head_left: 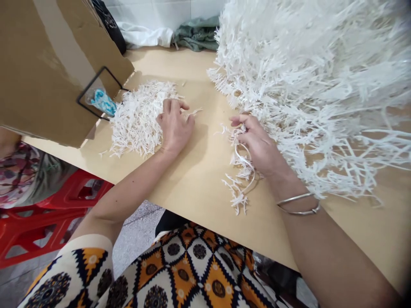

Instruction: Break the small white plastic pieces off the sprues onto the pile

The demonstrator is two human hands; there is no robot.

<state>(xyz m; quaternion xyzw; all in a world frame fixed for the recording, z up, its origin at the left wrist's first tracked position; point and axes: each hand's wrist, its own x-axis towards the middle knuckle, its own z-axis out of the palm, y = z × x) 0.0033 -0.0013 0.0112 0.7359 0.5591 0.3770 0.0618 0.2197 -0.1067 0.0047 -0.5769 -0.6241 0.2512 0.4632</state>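
Note:
My left hand [175,124] is palm down with bent fingers at the right edge of a low heap of short white plastic pieces [138,119]. A few thin pale strands [194,112] stick out between its thumb and forefinger; the fingertips are partly hidden. My right hand [257,143], with a silver bangle [298,204] on the wrist, pinches a branched white plastic strand [242,164]. That strand hangs in a loose curl, its forked lower end close to the tabletop.
A large tangled mound of white branched plastic strands [314,85] covers the right of the tan table [199,179]. A cardboard box [48,72] and a black wire frame [93,92] with a blue-and-white item stand left. Cloths [195,34] lie behind. Red stools [41,226] and a person's arm [8,143] are at left.

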